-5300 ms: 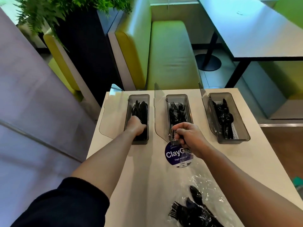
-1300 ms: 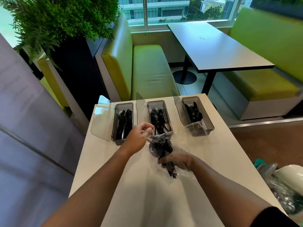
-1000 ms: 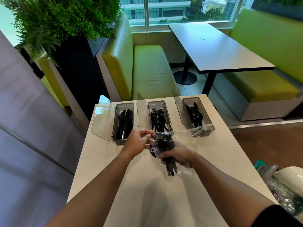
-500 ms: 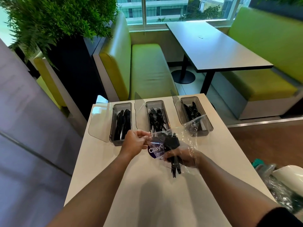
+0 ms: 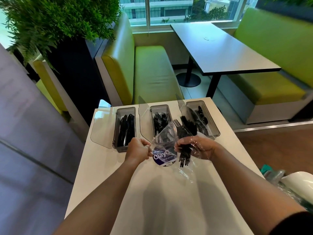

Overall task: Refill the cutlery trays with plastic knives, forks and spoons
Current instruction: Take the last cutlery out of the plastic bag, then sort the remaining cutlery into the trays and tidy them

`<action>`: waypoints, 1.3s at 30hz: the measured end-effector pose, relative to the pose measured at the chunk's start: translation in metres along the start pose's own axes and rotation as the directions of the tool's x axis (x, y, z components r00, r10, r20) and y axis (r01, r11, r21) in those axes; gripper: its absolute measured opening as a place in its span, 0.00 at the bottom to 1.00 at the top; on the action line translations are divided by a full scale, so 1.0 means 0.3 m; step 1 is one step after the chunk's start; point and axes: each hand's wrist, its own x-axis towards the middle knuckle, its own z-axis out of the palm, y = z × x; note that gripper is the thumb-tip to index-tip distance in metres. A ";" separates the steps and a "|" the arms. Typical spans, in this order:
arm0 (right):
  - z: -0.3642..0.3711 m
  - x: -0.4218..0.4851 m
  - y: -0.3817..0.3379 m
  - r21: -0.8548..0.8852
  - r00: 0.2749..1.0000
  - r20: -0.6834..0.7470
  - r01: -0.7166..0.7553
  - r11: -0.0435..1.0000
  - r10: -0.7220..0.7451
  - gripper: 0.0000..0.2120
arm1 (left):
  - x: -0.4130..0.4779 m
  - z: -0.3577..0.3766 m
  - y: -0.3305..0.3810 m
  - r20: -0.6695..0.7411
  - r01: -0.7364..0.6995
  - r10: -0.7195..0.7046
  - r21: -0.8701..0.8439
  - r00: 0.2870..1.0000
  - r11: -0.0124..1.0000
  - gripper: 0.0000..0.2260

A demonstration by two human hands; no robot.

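Observation:
Three clear grey cutlery trays stand in a row at the far end of the white table: a left tray with black knives, a middle tray with black forks, a right tray with black spoons. My right hand grips a bundle of black forks through a clear plastic bag, tines pointing up. My left hand pinches the bag's edge near its round purple label, just in front of the middle tray.
Each tray's clear lid stands open to its left. A green booth seat, a dark table and a planter with ferns lie beyond. A white bin with plastic wrapping sits at the right, beside the table.
The bag has been stretched apart between my hands. My right hand has raised the fork bundle so the tines stick out above the bag. Earlier, both hands were at the left and middle trays.

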 end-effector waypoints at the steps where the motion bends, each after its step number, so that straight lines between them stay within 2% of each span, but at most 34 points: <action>1: -0.003 0.001 -0.004 0.024 1.000 0.005 0.005 1.000 -0.005 0.31 | 0.001 0.000 -0.005 0.002 0.007 -0.007 0.010 1.000 1.000 0.09; 5: -0.012 -0.003 -0.017 0.184 0.994 -0.004 0.107 0.977 -0.108 0.30 | -0.002 0.001 -0.042 0.005 0.042 -0.042 0.081 0.999 0.996 0.06; 6: -0.016 -0.004 -0.024 0.212 0.989 -0.022 0.151 0.966 -0.149 0.28 | -0.003 -0.001 -0.054 0.008 0.056 -0.057 0.096 0.998 0.994 0.06; 9: -0.018 -0.012 -0.052 0.237 0.966 -0.097 0.256 0.937 -0.239 0.11 | -0.008 -0.009 -0.100 0.022 0.097 -0.101 0.146 0.995 0.985 0.07; 11: -0.013 -0.012 -0.069 0.238 0.955 -0.151 0.285 0.929 -0.255 0.07 | -0.012 -0.007 -0.127 0.051 0.128 -0.141 0.202 0.989 0.971 0.06; 13: -0.006 -0.009 -0.076 0.196 0.944 -0.201 0.301 0.933 -0.262 0.07 | -0.023 -0.002 -0.139 0.102 0.153 -0.188 0.278 0.977 0.948 0.06; 15: 0.012 -0.010 -0.079 0.116 0.943 -0.231 0.273 0.955 -0.242 0.07 | -0.034 0.004 -0.133 0.163 0.111 -0.197 0.425 0.967 0.898 0.05; 17: 0.033 -0.010 -0.073 0.000 0.948 -0.234 0.223 0.975 -0.217 0.09 | -0.042 0.012 -0.111 0.178 0.024 -0.148 0.559 0.973 0.829 0.03; 18: 0.048 -0.009 -0.068 -0.059 0.950 -0.233 0.198 0.978 -0.206 0.09 | -0.043 0.016 -0.095 0.168 -0.015 -0.098 0.570 0.981 0.822 0.05; 20: 0.077 -0.003 -0.055 -0.134 0.956 -0.232 0.149 0.980 -0.177 0.06 | -0.049 0.026 -0.052 0.162 -0.113 0.046 0.437 0.986 0.892 0.10; 22: 0.107 0.007 -0.037 -0.171 0.964 -0.222 0.111 0.979 -0.148 0.06 | -0.068 0.034 0.014 0.201 -0.177 0.154 0.102 0.967 0.979 0.15; 24: 0.144 0.013 -0.021 -0.264 0.966 -0.201 0.108 0.958 -0.164 0.06 | -0.100 0.053 0.079 0.311 -0.048 0.135 -0.272 0.941 0.961 0.18; 26: 0.197 0.019 -0.001 -0.364 0.947 -0.215 0.150 0.919 -0.239 0.05 | -0.122 0.085 0.111 0.443 0.142 0.097 -0.475 0.891 0.868 0.22; 29: 0.244 0.055 0.050 -0.556 0.888 -0.268 0.174 0.813 -0.373 0.05 | -0.132 0.137 0.112 0.531 0.333 0.037 -0.584 0.847 0.740 0.29; 32: 0.260 0.078 0.097 -0.713 0.837 -0.349 0.054 0.699 -0.421 0.10 | -0.129 0.152 0.097 0.573 0.442 -0.006 -0.626 0.820 0.642 0.30; 36: 0.295 0.066 0.111 -0.846 0.784 -0.342 -0.017 0.533 -0.518 0.16 | -0.129 0.157 0.086 0.538 0.437 -0.030 -0.650 0.842 0.622 0.26; 39: 0.303 0.066 0.123 -0.900 0.791 -0.284 -0.026 0.434 -0.542 0.21 | -0.123 0.159 0.081 0.471 0.424 -0.084 -0.686 0.878 0.591 0.22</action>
